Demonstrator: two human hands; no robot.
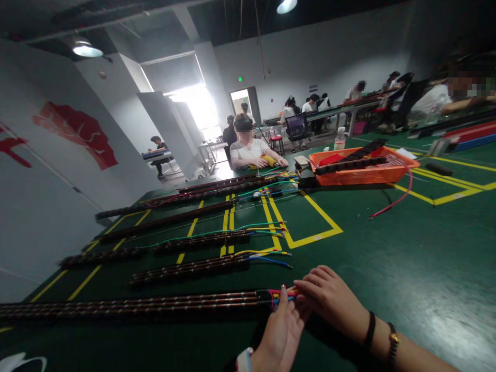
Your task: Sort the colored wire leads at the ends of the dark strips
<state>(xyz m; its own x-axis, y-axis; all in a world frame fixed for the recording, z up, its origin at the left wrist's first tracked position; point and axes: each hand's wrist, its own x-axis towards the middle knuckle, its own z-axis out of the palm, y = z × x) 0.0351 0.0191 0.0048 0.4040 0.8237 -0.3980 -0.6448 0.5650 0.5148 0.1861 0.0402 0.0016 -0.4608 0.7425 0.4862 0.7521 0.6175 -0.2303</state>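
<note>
A long black strip that looks like a cable chain (155, 306), with copper-brown lines along it, lies across the near side of the table. Coloured wires (276, 295), red, yellow and blue, come out of its right end. My left hand (277, 330) is closed on these wires from below, its thumb lying over them. From the right, my right hand (333, 302) curls its fingers round the wires' ends, close against the left fingertips. The wire tips are hidden behind my fingers. Just beyond lies a shorter strip (189, 271) with yellow and blue wires ending in metal lugs.
More strips (155, 250) with loose wires lie farther back on the green table (387, 258), which has yellow tape lines. An orange basket (356, 176) holds black chain pieces; a red wire (399, 199) hangs out. A bottle (340, 139) stands behind it. A person (248, 150) sits opposite.
</note>
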